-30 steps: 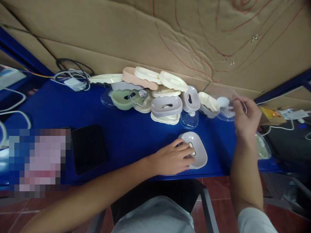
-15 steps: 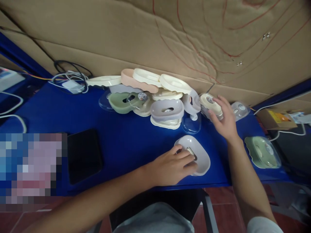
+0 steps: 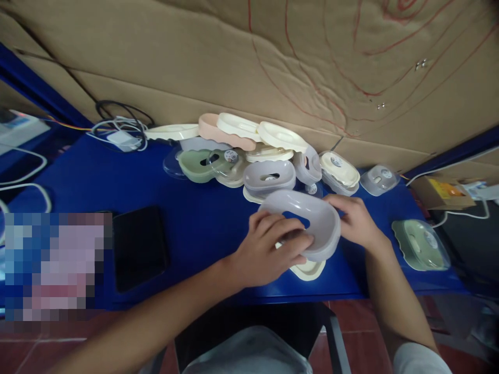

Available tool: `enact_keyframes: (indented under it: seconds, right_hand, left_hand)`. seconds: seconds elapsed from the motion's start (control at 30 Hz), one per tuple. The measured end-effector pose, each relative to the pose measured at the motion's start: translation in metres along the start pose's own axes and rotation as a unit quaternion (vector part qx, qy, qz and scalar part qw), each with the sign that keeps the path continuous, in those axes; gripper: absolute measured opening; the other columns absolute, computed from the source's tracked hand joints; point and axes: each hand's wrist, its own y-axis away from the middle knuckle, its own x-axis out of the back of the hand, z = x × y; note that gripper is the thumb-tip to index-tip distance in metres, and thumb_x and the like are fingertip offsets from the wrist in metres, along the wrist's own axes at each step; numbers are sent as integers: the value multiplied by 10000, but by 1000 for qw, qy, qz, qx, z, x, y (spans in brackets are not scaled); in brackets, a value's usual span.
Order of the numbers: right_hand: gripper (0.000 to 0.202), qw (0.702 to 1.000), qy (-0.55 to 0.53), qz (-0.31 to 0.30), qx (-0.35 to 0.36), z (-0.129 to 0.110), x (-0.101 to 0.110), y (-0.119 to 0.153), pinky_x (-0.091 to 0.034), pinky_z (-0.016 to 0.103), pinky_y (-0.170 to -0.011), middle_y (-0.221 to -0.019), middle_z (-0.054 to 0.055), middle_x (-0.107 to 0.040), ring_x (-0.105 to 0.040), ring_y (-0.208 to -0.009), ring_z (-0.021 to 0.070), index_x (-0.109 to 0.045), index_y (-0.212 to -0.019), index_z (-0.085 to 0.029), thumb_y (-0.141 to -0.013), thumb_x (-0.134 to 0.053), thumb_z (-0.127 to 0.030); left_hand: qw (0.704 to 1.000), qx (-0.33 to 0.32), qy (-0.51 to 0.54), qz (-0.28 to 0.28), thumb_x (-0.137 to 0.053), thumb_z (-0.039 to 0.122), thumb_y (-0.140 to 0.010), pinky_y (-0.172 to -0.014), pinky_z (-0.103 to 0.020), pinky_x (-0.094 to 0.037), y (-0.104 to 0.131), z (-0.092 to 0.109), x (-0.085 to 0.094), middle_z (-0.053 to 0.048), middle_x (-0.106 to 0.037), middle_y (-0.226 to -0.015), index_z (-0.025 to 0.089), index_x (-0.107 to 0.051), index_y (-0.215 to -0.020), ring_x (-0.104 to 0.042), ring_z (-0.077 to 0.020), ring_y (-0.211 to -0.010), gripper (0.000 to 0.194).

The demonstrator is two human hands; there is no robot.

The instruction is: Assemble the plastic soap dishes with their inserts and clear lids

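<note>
A pale lilac oval dish (image 3: 325,221) with a slot in its middle is raised and tilted above the blue table. My left hand (image 3: 275,246) grips it from the left, fingers reaching over its inside. Against its right edge my right hand (image 3: 354,218) is closed, thumb and fingers at the rim. Beneath the dish a cream tray (image 3: 310,270) lies on the table, mostly covered. Just behind stands another lilac dish (image 3: 268,176), part of a pile of cream, peach and green dishes.
A cream lidded dish (image 3: 339,169) and a clear-lidded one (image 3: 380,180) stand at the back right, a green lidded dish (image 3: 420,245) at the right. A black tablet (image 3: 139,249) lies left; tangled cables (image 3: 125,132) sit behind it. Cardboard (image 3: 175,62) lines the back.
The lilac dish has risen off the table, showing the cream tray below. My right hand has left the cream lidded dish and come down to the lilac dish's right edge.
</note>
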Motion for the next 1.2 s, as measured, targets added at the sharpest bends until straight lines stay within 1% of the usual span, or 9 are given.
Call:
enact_keyframes:
  seconds: [0.1, 0.2, 0.27, 0.37, 0.57, 0.77, 0.87, 1.03, 1.2]
  right_hand:
    - [346, 994, 58, -89, 18, -29, -12, 13, -553, 340, -717, -896, 73, -784, -729, -780, 218, -719, -962, -203, -1099, -551, -474]
    - [559, 987, 95, -129, 16, -67, -41, 37, -606, 507, -946, -1292, 144, -779, -746, -1145, 346, -712, -1308, -213, -1003, -644, -677]
    - [492, 989, 105, -102, 24, -84, -58, 57, -608, 549, -993, -1312, 137, -774, -735, -1205, 359, -672, -1398, -202, -1035, -666, -534]
    - [331, 995, 96, -26, -1, -87, -61, 87, -645, 474, -877, -1122, 64, -814, -787, -991, 278, -684, -1377, -264, -1054, -621, -233]
    - [357, 957, 211, 169, -102, -24, 6, 92, -591, 534, -883, -1184, 73, -805, -762, -1028, 320, -700, -1369, -359, -1016, -709, -314]
    - [376, 952, 255, 126, -114, 62, 25, -1, -457, 642, -1109, -1236, 83, -799, -712, -1179, 342, -792, -1208, -299, -1096, -527, -540]
    - [417, 956, 243, 112, -117, 75, 17, -27, -450, 638, -1147, -1459, 76, -713, -653, -1325, 352, -724, -1363, -332, -1103, -492, -560]
    - [367, 976, 89, 179, -85, 21, 19, -6, -496, 578, -1191, -1410, 94, -737, -662, -1361, 322, -730, -1344, -316, -1108, -518, -499]
    - [563, 999, -11, -7, 47, -53, 18, 29, -565, 512, -1143, -1418, 79, -734, -682, -1341, 307, -627, -1520, -332, -1005, -721, -539]
  left_hand:
    - [998, 6, -14, 64, -411, 403, -1170, -1036, -419, -401, -2, -8, 6, -97, -748, -1180, 217, -664, -1234, -613, -238, -1084, 321]
    - [998, 26, -15, 62, -477, 378, -1140, -1051, -428, -400, -1, -12, 7, -105, -744, -1216, 228, -669, -1280, -617, -255, -1120, 281]
    - [998, 37, -15, 42, -491, 370, -1132, -1058, -429, -398, 1, -10, 7, -96, -745, -1241, 243, -673, -1295, -621, -253, -1132, 275]
    - [999, 32, -14, 20, -479, 392, -1140, -1076, -429, -388, 3, -5, 6, -77, -755, -1241, 260, -690, -1277, -619, -241, -1124, 284]
    - [1000, -17, -6, 9, -524, 410, -1142, -1075, -398, -384, 3, 5, 5, -59, -778, -1209, 254, -683, -1244, -605, -224, -1123, 246]
    - [1000, -9, 6, -9, -470, 377, -1167, -1054, -398, -373, -1, 5, 0, -60, -782, -1187, 222, -671, -1223, -626, -216, -1104, 260]
    - [999, 7, -4, -31, -446, 371, -1173, -1045, -401, -369, -1, 3, -2, -59, -782, -1180, 222, -676, -1217, -637, -219, -1107, 277]
    - [997, 31, -25, -70, -523, 351, -1150, -1068, -406, -341, 1, 4, -4, -45, -785, -1214, 232, -690, -1225, -640, -216, -1123, 219]
    - [996, 48, -19, -66, -586, 347, -1125, -1074, -404, -337, 4, 7, -5, -36, -777, -1209, 227, -692, -1276, -642, -213, -1128, 220]
